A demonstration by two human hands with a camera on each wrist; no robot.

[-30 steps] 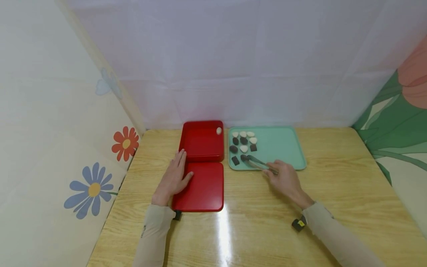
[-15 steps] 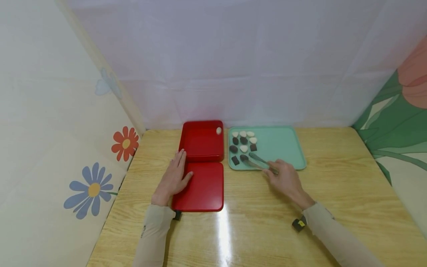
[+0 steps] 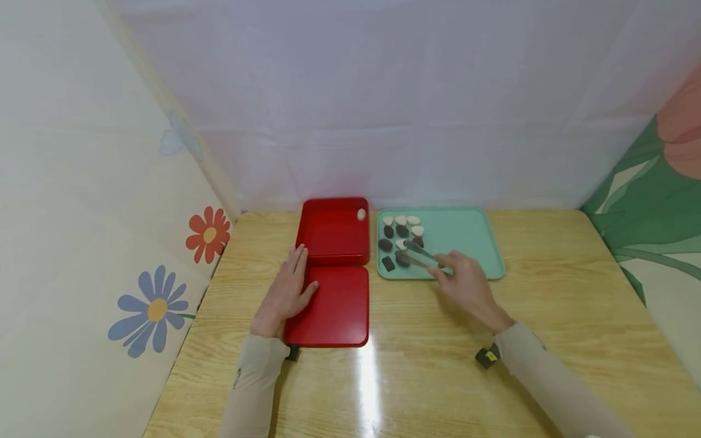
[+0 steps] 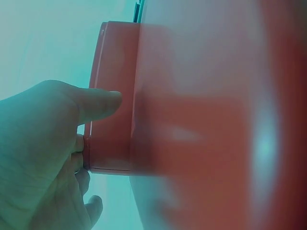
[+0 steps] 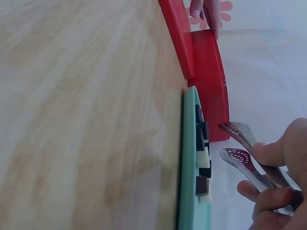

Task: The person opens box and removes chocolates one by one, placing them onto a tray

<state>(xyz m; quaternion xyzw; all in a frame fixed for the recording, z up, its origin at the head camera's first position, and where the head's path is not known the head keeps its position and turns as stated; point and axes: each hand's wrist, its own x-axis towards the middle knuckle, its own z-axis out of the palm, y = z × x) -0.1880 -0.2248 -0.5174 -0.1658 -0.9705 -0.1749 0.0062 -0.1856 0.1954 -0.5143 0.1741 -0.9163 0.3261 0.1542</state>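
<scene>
My right hand [image 3: 465, 286] grips metal tongs [image 5: 244, 155] with perforated ends, spread apart with nothing between them in the right wrist view. They hang over the left part of a mint-green tray [image 3: 460, 243]. Several chocolates lie there in rows: white heart-shaped ones, dark oval ones [image 3: 385, 245] and dark square ones [image 3: 388, 263]. In the head view the tong ends overlap a dark piece and a white one. My left hand [image 3: 282, 292] lies with straight fingers at the near left corner of a red box [image 3: 334, 234], its thumb over the flat red lid [image 3: 334, 310].
One white piece [image 3: 361, 214] lies inside the red box at its far right. The box and lid sit side by side with the tray on a wooden table [image 3: 438, 371]. A pale cloth wall [image 3: 383, 121] rises right behind them.
The tong ends, close together at a dark oval chocolate a second ago, have spread apart. They have moved slightly away from me, over a white piece. The left hand stays put.
</scene>
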